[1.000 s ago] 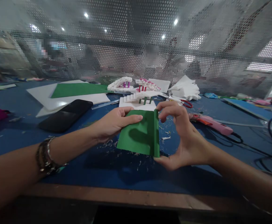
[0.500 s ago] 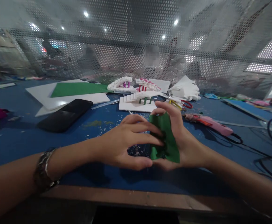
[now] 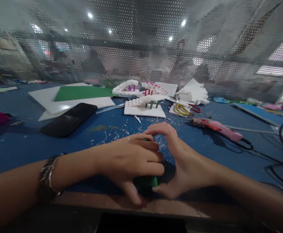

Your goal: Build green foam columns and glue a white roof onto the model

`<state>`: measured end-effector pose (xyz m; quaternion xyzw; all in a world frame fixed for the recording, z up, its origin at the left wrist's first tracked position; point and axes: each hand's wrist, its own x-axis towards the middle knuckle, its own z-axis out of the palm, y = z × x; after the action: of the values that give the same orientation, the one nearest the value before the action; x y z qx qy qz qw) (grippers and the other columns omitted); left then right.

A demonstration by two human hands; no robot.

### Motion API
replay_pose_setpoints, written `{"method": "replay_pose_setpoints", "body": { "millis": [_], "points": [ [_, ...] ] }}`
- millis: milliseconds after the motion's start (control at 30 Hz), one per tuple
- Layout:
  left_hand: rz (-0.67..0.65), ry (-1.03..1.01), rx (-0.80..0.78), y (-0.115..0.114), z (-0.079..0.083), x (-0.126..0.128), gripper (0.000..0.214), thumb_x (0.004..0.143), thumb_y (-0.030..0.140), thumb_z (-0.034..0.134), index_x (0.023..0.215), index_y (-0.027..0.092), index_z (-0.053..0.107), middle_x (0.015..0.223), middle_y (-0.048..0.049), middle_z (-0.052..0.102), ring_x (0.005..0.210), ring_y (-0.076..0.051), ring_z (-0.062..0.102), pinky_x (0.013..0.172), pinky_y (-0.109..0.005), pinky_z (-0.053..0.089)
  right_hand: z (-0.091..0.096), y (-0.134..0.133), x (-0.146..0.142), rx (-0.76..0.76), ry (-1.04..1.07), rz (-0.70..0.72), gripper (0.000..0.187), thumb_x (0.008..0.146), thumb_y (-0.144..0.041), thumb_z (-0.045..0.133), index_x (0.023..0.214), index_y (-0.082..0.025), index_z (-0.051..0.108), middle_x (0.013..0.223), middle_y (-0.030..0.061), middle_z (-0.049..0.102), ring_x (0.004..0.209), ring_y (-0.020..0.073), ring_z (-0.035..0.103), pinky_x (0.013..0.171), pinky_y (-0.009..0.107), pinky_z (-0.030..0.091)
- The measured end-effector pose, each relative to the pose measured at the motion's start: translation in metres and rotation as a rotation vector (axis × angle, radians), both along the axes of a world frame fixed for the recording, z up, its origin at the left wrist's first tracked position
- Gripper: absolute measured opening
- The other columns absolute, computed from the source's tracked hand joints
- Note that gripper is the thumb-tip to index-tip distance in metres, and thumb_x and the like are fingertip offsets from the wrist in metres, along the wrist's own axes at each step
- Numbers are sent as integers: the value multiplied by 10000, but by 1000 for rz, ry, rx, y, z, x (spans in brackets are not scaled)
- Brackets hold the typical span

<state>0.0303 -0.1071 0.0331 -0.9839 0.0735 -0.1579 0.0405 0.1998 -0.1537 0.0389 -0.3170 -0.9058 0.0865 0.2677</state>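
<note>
Both of my hands are closed together near the table's front edge around a rolled green sheet (image 3: 149, 182). My left hand (image 3: 134, 163) wraps over it from the left, a bracelet on that wrist. My right hand (image 3: 180, 165) curls round it from the right, forefinger arched over the top. Only a small strip of the green roll shows between thumb and fingers; the rest is hidden.
A black phone (image 3: 68, 119) lies at left, beside white boards with a green sheet (image 3: 80, 93). Behind my hands stand white foam models (image 3: 145, 103), scissors (image 3: 185, 109) and a pink glue gun (image 3: 219, 127) with its cable. A perforated screen closes the back; scraps litter the blue mat (image 3: 22, 142).
The flat green sheet held up between my hands has been rolled tight. Both hands have dropped toward the front edge and closed over it.
</note>
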Motion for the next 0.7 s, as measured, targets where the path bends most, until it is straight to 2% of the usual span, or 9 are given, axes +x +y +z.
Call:
{"method": "replay_pose_setpoints", "body": {
  "millis": [167, 333, 400, 467, 533, 600, 700],
  "points": [
    [16, 24, 86, -3, 7, -3, 473, 560, 465, 691, 903, 184, 526, 828, -20, 606, 771, -204, 507, 785, -337, 354, 2, -1, 3, -202, 102, 1, 794, 453, -305, 708, 1105, -236, 260, 1055, 47, 383, 1032, 227, 428, 884, 370, 370],
    [6, -13, 19, 5, 9, -6, 507, 611, 518, 621, 970, 177, 511, 773, -27, 587, 744, -201, 505, 762, -320, 373, 6, 2, 6, -424, 176, 119, 789, 474, -321, 714, 1103, -239, 245, 1115, 55, 355, 1125, 228, 380, 955, 365, 328],
    [-1, -76, 86, 6, 8, -6, 376, 732, 434, 533, 1001, 173, 512, 764, -33, 592, 739, -191, 508, 740, -303, 374, 8, 1, 6, -479, 210, 134, 773, 486, -314, 693, 1106, -234, 238, 1112, 59, 349, 1121, 225, 382, 968, 374, 315],
    [4, -156, 194, 5, 6, -6, 235, 853, 248, 368, 1011, 168, 523, 726, -27, 601, 695, -166, 514, 717, -283, 373, 9, 1, 5, -499, 232, 145, 760, 481, -302, 676, 1100, -226, 240, 1094, 62, 347, 1110, 223, 387, 967, 373, 319],
    [38, -215, 256, 4, 4, -6, 333, 884, 121, 230, 1028, 145, 529, 687, -24, 608, 654, -152, 525, 717, -272, 377, 9, 1, 6, -494, 244, 150, 748, 478, -303, 676, 1089, -222, 251, 1085, 64, 332, 1111, 225, 379, 966, 370, 318],
    [74, -234, 272, 4, 5, -7, 372, 895, 111, 191, 1071, 110, 519, 731, -46, 635, 702, -157, 556, 745, -275, 381, 7, 3, 8, -485, 263, 143, 732, 489, -304, 680, 1087, -219, 266, 1085, 67, 310, 1117, 227, 366, 970, 371, 308],
    [127, -234, 236, 9, 7, -10, 361, 897, 124, 222, 1110, 93, 512, 924, -93, 658, 874, -170, 573, 802, -277, 375, 2, 10, 13, -486, 313, 145, 692, 519, -312, 666, 1087, -215, 283, 1080, 68, 308, 1106, 225, 364, 976, 385, 288]
  ]
}}
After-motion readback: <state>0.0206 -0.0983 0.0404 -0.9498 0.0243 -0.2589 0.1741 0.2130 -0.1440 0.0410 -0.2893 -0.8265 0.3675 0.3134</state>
